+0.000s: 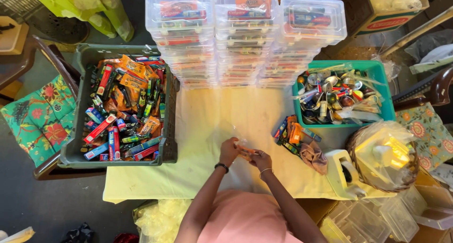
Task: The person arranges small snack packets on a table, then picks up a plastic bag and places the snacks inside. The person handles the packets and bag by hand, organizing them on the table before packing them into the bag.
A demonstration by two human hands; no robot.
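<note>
My left hand (229, 150) and my right hand (261, 159) meet over the pale yellow tablecloth (207, 125), both pinching a small clear plastic bag (244, 150) with an orange packet inside. A black band sits on my left wrist and a thin bangle on my right. A small pile of packets (291, 132) lies just right of my hands, next to a crumpled brown cloth (314, 156).
A dark grey crate (78, 106) full of toothpaste boxes and snack packets sits at left. Stacks of clear lidded boxes (245, 35) line the far edge. A teal bin (377, 78) of small metal items, a wicker basket (382, 158) and a white tape dispenser (344, 174) stand at right.
</note>
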